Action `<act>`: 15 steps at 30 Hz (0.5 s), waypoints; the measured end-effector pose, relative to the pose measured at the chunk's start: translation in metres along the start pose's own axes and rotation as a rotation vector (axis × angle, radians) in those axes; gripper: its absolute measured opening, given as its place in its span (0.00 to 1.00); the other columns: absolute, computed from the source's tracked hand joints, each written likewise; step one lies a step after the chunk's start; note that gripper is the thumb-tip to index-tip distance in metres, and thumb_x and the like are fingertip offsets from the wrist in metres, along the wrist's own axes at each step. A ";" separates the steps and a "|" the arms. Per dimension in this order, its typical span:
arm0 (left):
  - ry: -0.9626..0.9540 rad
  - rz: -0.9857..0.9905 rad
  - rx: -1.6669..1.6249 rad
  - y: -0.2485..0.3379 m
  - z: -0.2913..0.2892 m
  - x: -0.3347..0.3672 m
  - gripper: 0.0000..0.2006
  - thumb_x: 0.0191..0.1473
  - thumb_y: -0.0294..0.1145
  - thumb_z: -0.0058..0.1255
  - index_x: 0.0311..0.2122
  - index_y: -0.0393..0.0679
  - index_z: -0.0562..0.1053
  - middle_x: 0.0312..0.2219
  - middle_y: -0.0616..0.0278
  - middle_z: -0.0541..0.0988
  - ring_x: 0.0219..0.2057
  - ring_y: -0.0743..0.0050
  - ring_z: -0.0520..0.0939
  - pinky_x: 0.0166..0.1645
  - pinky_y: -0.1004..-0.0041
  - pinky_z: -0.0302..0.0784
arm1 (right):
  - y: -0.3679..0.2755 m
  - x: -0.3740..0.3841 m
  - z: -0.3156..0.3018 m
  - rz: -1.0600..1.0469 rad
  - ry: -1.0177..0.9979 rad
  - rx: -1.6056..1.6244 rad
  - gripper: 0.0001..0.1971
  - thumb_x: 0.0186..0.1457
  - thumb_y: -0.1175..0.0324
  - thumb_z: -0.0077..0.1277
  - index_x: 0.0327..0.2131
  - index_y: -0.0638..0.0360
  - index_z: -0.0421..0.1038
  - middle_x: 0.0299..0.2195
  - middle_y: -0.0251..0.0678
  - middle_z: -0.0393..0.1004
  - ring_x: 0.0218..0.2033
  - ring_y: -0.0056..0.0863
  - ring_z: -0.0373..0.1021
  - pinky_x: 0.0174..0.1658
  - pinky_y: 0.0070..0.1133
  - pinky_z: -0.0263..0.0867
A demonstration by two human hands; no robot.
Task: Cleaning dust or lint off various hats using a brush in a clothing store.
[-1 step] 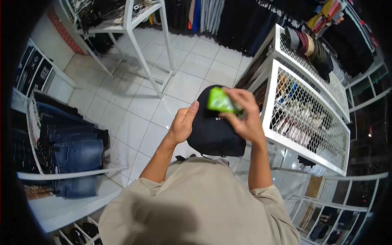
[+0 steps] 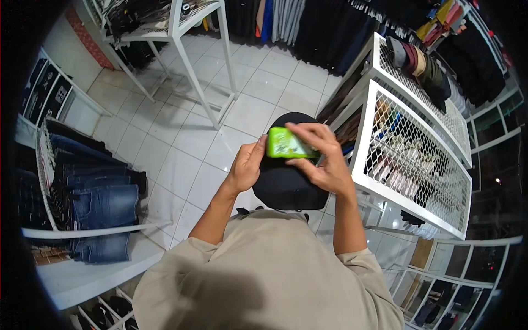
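Observation:
A black cap (image 2: pixel 289 187) is held in front of my body, over the floor. My left hand (image 2: pixel 245 166) grips its left side, thumb up along the edge and the other fingers mostly hidden. Over the top of the cap, my right hand (image 2: pixel 324 159) holds a small bright green rectangular pack (image 2: pixel 287 144) with a pale, patterned face. Fingers lie along its far edge and the thumb is beneath its near edge. The pack's left end meets my left thumb. It covers the middle of the cap, and I cannot tell whether it presses on the fabric.
White mesh display racks (image 2: pixel 412 170) stand close on my right, with folded clothes and caps. Blue jeans (image 2: pixel 107 206) hang from a rail at left. A white-framed table (image 2: pixel 192 71) stands ahead on the tiled floor (image 2: pixel 181 148), with hanging trousers (image 2: pixel 286 22) beyond.
My right hand has brought the green pack leftward and slightly nearer, up against my left thumb. The pale lettering on the cap is now covered. My left hand has barely moved.

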State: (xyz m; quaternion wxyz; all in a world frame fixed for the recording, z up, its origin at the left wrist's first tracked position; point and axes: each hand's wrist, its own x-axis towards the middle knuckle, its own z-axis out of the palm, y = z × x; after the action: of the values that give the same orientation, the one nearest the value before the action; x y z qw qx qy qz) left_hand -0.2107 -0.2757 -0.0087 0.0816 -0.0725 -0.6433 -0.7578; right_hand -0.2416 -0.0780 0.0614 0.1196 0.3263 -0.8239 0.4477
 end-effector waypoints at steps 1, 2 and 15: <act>-0.021 -0.058 0.000 0.008 -0.004 -0.002 0.30 0.74 0.49 0.32 0.26 0.38 0.73 0.20 0.78 0.69 0.25 0.90 0.64 0.30 0.80 0.64 | -0.006 0.003 0.000 -0.016 -0.063 0.042 0.32 0.44 0.68 0.69 0.57 0.53 0.75 0.49 0.43 0.76 0.53 0.41 0.69 0.56 0.33 0.64; -0.053 -0.096 0.021 0.003 -0.015 -0.004 0.30 0.74 0.49 0.32 0.24 0.38 0.71 0.19 0.78 0.67 0.25 0.90 0.63 0.30 0.80 0.63 | 0.002 0.009 -0.003 -0.011 -0.012 0.016 0.31 0.45 0.67 0.68 0.56 0.53 0.75 0.49 0.44 0.76 0.52 0.42 0.70 0.56 0.33 0.64; 0.098 -0.093 0.117 0.000 -0.029 -0.017 0.29 0.74 0.47 0.33 0.23 0.38 0.66 0.18 0.77 0.64 0.24 0.88 0.61 0.28 0.76 0.62 | 0.024 0.018 0.008 0.031 0.001 0.104 0.31 0.46 0.68 0.69 0.56 0.61 0.74 0.46 0.45 0.76 0.47 0.45 0.73 0.53 0.32 0.66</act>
State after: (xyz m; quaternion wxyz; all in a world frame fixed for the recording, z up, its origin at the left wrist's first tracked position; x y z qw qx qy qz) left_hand -0.1940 -0.3041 -0.0174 0.0817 -0.0007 -0.6844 -0.7245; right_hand -0.2701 -0.0835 0.0497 0.0958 0.3189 -0.8046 0.4917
